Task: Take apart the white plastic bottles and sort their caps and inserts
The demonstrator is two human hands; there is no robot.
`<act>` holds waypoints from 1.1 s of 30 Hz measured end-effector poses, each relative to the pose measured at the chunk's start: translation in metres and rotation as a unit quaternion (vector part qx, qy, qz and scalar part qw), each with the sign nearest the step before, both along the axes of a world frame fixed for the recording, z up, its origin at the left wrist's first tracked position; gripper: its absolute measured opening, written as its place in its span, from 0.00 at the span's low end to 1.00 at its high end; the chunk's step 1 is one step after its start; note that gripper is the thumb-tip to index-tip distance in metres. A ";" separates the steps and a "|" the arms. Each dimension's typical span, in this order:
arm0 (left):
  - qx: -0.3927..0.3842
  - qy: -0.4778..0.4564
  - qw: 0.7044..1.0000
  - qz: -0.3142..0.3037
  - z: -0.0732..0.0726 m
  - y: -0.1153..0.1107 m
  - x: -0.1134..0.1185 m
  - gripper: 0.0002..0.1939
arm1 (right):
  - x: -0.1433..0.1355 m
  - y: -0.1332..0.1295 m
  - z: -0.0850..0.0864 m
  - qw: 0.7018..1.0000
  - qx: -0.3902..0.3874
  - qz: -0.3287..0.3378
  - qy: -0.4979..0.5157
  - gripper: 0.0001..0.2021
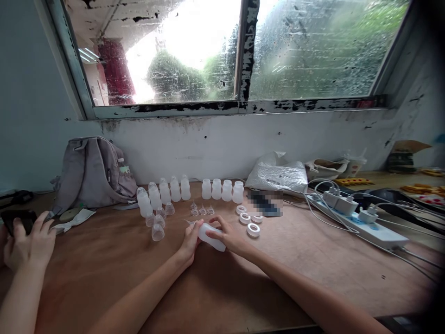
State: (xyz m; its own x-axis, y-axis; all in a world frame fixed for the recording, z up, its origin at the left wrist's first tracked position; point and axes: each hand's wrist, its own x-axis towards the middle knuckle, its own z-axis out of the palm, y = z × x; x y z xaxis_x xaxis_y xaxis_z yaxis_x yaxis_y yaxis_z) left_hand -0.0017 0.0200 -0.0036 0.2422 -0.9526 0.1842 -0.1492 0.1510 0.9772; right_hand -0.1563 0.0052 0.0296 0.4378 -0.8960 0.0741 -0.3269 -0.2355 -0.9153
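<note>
Both hands meet over the middle of the table around a frosted white baby bottle (212,238), tilted with its base toward me. My left hand (189,241) is closed around its top end, where a clear teat tip (188,222) pokes out beyond the fingers. My right hand (224,235) grips the bottle's side from above, thumb and fingers wrapped over it. Just beyond lie several clear teats (202,210). To the right are several white collar rings (253,230). Clear caps (158,233) stand at the left, near a row of assembled bottles (164,191). Open bottles (227,190) stand farther back.
At the left edge another person's hand (33,239) holds a dark phone (19,220). A grey backpack (92,174) leans against the wall. A silver bag (278,172) sits at the back right, beside a power strip (378,232) with plugs and trailing white cables.
</note>
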 end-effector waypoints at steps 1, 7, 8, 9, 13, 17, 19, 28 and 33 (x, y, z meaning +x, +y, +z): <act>-0.005 0.005 1.000 -0.018 0.004 0.001 -0.001 0.05 | -0.001 -0.001 0.002 1.000 0.004 -0.002 -0.001 0.20; -0.052 -0.034 0.996 -0.067 0.041 0.004 0.027 0.12 | -0.009 -0.005 0.016 0.997 0.052 -0.044 -0.025 0.20; -0.058 -0.044 0.995 -0.064 0.047 0.005 0.038 0.14 | -0.010 -0.006 0.017 0.997 0.054 -0.053 -0.030 0.20; -0.065 -0.060 0.994 -0.058 0.051 0.006 0.049 0.14 | -0.010 -0.008 0.017 0.996 0.055 -0.061 -0.035 0.20; -0.122 -0.222 0.967 0.030 0.052 0.012 0.097 0.06 | -0.010 -0.012 0.011 0.994 0.070 -0.059 -0.058 0.21; -0.150 -0.376 0.912 0.061 0.038 0.020 0.128 0.07 | -0.011 -0.013 0.008 0.994 0.096 -0.039 -0.045 0.21; -0.138 -0.412 0.899 0.048 0.031 0.021 0.136 0.08 | -0.011 -0.012 0.009 0.993 0.107 -0.026 -0.033 0.21; -0.150 -0.219 0.964 0.024 0.014 0.011 0.133 0.12 | -0.012 -0.008 0.017 0.998 0.060 0.017 -0.026 0.16; -0.095 -0.089 0.991 -0.033 0.006 0.016 0.114 0.17 | -0.012 -0.007 0.018 1.000 0.000 0.030 -0.002 0.14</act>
